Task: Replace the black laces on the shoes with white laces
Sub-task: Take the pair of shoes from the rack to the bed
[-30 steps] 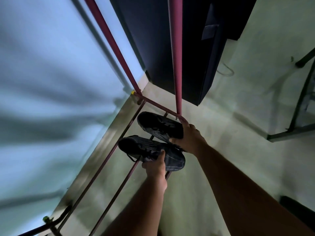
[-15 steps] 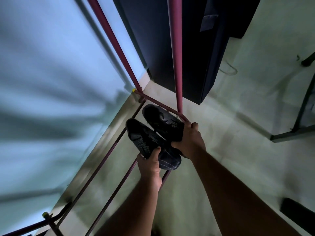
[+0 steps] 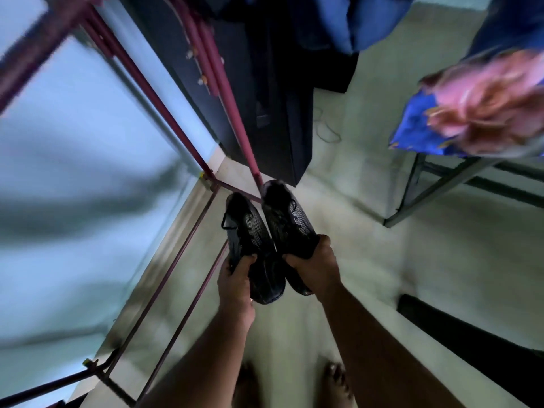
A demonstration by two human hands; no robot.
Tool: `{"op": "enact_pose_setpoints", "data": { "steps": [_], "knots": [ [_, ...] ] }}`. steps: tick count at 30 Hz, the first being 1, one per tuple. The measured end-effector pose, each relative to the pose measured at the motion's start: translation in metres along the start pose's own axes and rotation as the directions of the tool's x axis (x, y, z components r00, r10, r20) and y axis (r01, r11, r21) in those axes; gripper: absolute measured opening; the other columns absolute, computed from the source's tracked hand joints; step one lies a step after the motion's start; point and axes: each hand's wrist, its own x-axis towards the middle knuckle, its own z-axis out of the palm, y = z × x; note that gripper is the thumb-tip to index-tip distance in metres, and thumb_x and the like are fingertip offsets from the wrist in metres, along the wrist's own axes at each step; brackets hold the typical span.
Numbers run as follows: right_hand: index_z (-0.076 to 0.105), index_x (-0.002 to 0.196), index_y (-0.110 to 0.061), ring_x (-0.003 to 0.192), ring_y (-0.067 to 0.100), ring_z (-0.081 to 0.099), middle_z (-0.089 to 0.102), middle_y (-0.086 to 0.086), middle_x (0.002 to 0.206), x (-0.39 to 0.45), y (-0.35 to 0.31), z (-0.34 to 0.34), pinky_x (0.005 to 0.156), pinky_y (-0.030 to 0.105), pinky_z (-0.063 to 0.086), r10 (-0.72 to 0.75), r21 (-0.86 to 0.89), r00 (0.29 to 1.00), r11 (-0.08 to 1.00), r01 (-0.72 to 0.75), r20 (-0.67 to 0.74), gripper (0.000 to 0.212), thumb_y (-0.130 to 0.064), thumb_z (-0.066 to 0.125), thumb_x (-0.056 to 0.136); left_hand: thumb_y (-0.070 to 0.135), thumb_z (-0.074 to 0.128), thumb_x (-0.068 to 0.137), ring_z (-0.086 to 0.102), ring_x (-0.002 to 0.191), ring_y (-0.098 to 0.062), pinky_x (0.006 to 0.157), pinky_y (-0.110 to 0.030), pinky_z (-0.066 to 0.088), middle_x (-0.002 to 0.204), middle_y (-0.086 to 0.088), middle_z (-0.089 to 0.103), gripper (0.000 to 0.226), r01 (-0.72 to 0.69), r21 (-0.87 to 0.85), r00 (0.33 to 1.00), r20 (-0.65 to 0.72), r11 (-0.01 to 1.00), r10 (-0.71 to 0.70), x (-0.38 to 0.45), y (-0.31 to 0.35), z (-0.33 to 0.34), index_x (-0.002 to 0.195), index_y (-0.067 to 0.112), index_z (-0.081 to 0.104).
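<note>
Left hand (image 3: 235, 285) grips the left black shoe (image 3: 250, 242), right hand (image 3: 313, 267) grips the right black shoe (image 3: 290, 223)

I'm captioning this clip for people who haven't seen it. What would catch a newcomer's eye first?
Two black shoes at centre, side by side, toes pointing away: the left shoe held by the left hand, the right shoe by the right hand. A maroon metal rack runs along the left wall. A pink and blue cloth lies blurred at upper right.
</note>
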Motion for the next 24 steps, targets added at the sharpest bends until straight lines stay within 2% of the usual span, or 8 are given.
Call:
{"op": "enact_pose_setpoints", "data": {
  "steps": [5, 9, 11, 14, 16, 17, 21, 24],
  "knots": [
    [0.046, 0.113, -0.015, 0.099, 0.025, 0.061, 0.06, 0.002, 0.106, -0.09, -0.028, -0.089, 0.084, 0.035, 0.052, 0.089, 0.143, 0.994, 0.987, -0.08, -0.058, 0.069, -0.035, 0.091, 0.065, 0.014, 0.077, 0.078, 0.073, 0.096, -0.041, 0.084, -0.055, 0.06, 0.108, -0.02, 0.075, 0.037, 0.015, 0.054, 0.997, 0.078, 0.998, -0.02, -0.103, 0.04, 0.027, 0.115, 0.013, 0.072],
    [0.047, 0.108, -0.02, 0.101, 0.024, 0.064, 0.064, 0.003, 0.107, -0.168, -0.058, -0.152, 0.091, 0.047, 0.055, 0.142, 0.24, 0.985, 0.964, -0.115, -0.098, 0.077, -0.051, 0.086, 0.048, 0.008, 0.074, 0.083, 0.074, 0.088, -0.035, 0.075, -0.045, 0.061, 0.103, -0.019, 0.076, 0.026, 0.001, 0.116, 0.989, 0.144, 0.993, -0.018, -0.195, 0.087, 0.04, 0.109, 0.014, 0.073],
    [0.047, 0.108, -0.022, 0.102, 0.024, 0.065, 0.065, 0.002, 0.106, -0.208, -0.07, -0.18, 0.093, 0.048, 0.055, 0.151, 0.267, 0.982, 0.956, -0.117, -0.112, 0.08, -0.054, 0.084, 0.044, 0.008, 0.074, 0.085, 0.074, 0.085, -0.031, 0.069, -0.037, 0.058, 0.101, -0.016, 0.077, 0.026, -0.019, 0.152, 0.983, 0.185, 0.988, -0.01, -0.24, 0.11, 0.042, 0.11, 0.014, 0.073],
    [0.047, 0.11, -0.02, 0.101, 0.021, 0.064, 0.063, -0.002, 0.105, -0.276, -0.105, -0.227, 0.093, 0.044, 0.055, 0.163, 0.32, 0.979, 0.94, -0.117, -0.122, 0.068, -0.036, 0.092, 0.062, 0.021, 0.078, 0.079, 0.074, 0.093, -0.033, 0.075, -0.043, 0.061, 0.104, -0.012, 0.077, 0.037, -0.061, 0.238, 0.966, 0.257, 0.969, -0.002, -0.304, 0.153, 0.043, 0.116, 0.02, 0.072],
    [0.046, 0.112, -0.019, 0.099, 0.019, 0.063, 0.061, -0.005, 0.104, -0.305, -0.115, -0.246, 0.092, 0.041, 0.055, 0.176, 0.351, 0.976, 0.929, -0.12, -0.13, 0.066, -0.032, 0.092, 0.067, 0.033, 0.082, 0.071, 0.075, 0.096, -0.031, 0.085, -0.051, 0.061, 0.107, -0.007, 0.077, 0.051, -0.089, 0.291, 0.955, 0.297, 0.952, -0.001, -0.335, 0.173, 0.047, 0.12, 0.024, 0.07],
    [0.046, 0.113, -0.018, 0.097, 0.017, 0.062, 0.061, -0.006, 0.104, -0.321, -0.121, -0.258, 0.091, 0.04, 0.055, 0.171, 0.362, 0.974, 0.926, -0.108, -0.146, 0.066, -0.032, 0.092, 0.068, 0.033, 0.082, 0.071, 0.075, 0.096, -0.029, 0.086, -0.05, 0.061, 0.106, -0.005, 0.077, 0.052, -0.097, 0.296, 0.952, 0.305, 0.95, 0.002, -0.354, 0.184, 0.049, 0.12, 0.025, 0.069],
    [0.047, 0.111, -0.019, 0.096, 0.012, 0.064, 0.064, -0.005, 0.106, -0.365, -0.139, -0.294, 0.09, 0.037, 0.055, 0.158, 0.404, 0.966, 0.913, -0.064, -0.204, 0.067, -0.034, 0.093, 0.065, 0.017, 0.078, 0.083, 0.075, 0.09, -0.023, 0.08, -0.039, 0.061, 0.102, -0.003, 0.078, 0.034, -0.163, 0.299, 0.947, 0.314, 0.94, 0.064, -0.41, 0.215, 0.061, 0.117, 0.02, 0.071],
    [0.047, 0.111, -0.023, 0.099, 0.016, 0.066, 0.065, -0.006, 0.105, -0.387, -0.148, -0.321, 0.092, 0.043, 0.056, 0.146, 0.404, 0.955, 0.914, -0.031, -0.259, 0.076, -0.049, 0.091, 0.054, 0.015, 0.077, 0.084, 0.074, 0.09, -0.024, 0.076, -0.034, 0.059, 0.102, -0.006, 0.078, 0.028, -0.227, 0.302, 0.929, 0.354, 0.926, 0.112, -0.44, 0.228, 0.075, 0.111, 0.018, 0.072]
  ]
}}
